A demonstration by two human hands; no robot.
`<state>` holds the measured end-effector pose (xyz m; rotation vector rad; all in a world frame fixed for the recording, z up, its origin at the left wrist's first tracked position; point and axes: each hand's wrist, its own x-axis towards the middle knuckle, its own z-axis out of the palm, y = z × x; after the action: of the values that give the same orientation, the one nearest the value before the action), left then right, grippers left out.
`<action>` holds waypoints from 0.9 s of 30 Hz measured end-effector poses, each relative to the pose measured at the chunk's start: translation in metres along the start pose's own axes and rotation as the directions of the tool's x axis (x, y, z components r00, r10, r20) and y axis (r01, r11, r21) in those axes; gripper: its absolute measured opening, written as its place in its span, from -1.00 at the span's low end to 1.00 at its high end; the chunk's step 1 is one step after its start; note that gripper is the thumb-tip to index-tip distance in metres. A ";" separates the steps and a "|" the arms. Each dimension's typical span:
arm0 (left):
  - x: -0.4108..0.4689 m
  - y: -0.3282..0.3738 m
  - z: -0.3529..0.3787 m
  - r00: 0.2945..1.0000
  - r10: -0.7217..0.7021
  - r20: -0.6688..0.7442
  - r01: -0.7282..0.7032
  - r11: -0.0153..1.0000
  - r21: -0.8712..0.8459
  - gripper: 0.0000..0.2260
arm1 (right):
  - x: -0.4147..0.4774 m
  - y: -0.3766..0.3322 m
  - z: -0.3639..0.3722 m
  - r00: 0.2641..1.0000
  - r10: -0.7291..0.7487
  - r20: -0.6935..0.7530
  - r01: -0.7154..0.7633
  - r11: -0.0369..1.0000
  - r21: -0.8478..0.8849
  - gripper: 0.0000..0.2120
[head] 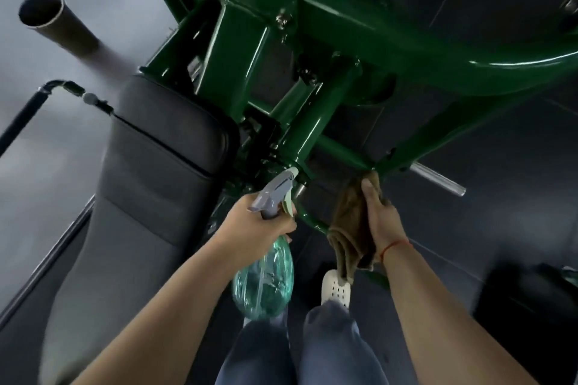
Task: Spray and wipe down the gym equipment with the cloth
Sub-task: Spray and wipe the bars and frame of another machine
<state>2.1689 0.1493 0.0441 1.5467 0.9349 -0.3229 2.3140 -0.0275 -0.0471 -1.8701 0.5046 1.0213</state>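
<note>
A green steel gym machine frame (pixel 319 34) fills the upper middle, with a black padded seat (pixel 150 172) on its left. My left hand (pixel 253 225) grips the neck of a teal spray bottle (pixel 266 284) with a grey trigger head pointing at the frame's lower joint. My right hand (pixel 380 216) holds a brown cloth (pixel 348 225) and presses its top end against a low green bar of the frame, near a joint. The rest of the cloth hangs down below my wrist.
A chrome peg (pixel 438 180) sticks out to the right of the frame. A dark tube (pixel 53 20) juts out at upper left and a black handle bar (pixel 34 106) runs along the left. My legs and a white shoe (pixel 336 287) stand on the dark floor.
</note>
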 end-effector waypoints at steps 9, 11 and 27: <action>0.027 -0.066 0.097 0.989 -0.117 -0.089 0.109 0.989 -0.096 -0.71 | 0.063 0.015 -0.015 0.983 -0.019 0.182 0.010 0.999 0.050 -0.24; 0.035 -0.082 0.113 0.981 -0.147 -0.130 0.131 0.983 -0.128 -0.66 | 0.074 0.020 -0.011 0.980 -0.052 0.191 0.030 0.993 0.117 -0.38; 0.114 -0.127 0.152 0.849 0.162 -0.503 -0.006 0.955 0.298 -0.72 | 0.127 0.011 0.016 0.899 -0.391 0.199 0.384 0.920 0.076 -0.91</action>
<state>2.1968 0.0428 -0.1559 1.9930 1.2768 0.0442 2.3718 -0.0104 -0.1606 -1.7146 0.0174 0.9167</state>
